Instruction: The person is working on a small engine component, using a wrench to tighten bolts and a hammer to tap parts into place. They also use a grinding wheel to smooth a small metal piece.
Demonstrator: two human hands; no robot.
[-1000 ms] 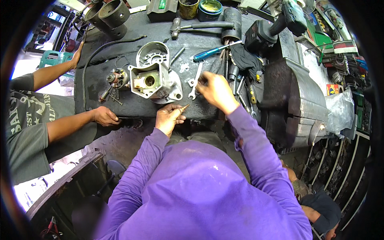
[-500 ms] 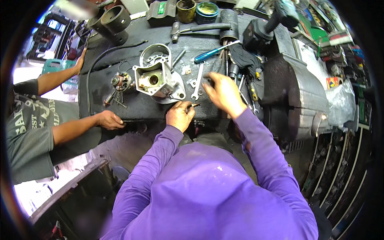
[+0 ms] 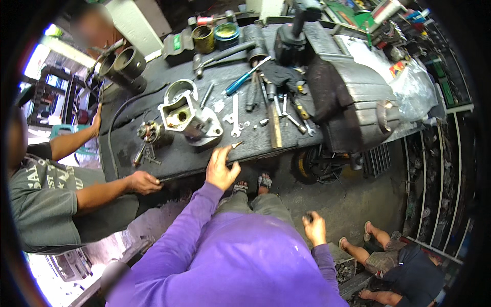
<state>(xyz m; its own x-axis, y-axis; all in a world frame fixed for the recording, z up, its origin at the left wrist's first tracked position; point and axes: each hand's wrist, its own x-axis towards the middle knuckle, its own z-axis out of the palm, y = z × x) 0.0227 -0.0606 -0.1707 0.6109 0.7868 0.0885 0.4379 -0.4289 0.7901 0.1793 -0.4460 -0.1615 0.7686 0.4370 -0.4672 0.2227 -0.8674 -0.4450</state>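
My left hand point(image 3: 222, 168) is at the bench's front edge, thumb and fingers apart. Just past its fingertips lies a small brass-coloured pointed piece point(image 3: 237, 145); whether they touch it I cannot tell. My right hand point(image 3: 315, 228) hangs low over the floor, away from the bench, its fingers curled around something small and dark that I cannot make out. Beyond my left hand stands an open cast-metal housing point(image 3: 208, 128). A combination wrench point(image 3: 236, 115) lies to its right, with small nuts nearby. Left of the housing sits a round part with copper-coloured pieces point(image 3: 148, 130).
The dark bench point(image 3: 176, 171) also bears a hammer point(image 3: 225, 55), a blue screwdriver point(image 3: 240, 84), a wooden handle point(image 3: 275, 130) and a large metal casing point(image 3: 353, 102). Another person's hand point(image 3: 144, 182) rests at the left edge. Someone else sits low at the lower right point(image 3: 409, 266).
My right hand has left the bench, swinging down and back to my right side. My left hand has opened from around the brass-coloured piece. The view has turned, showing more floor.
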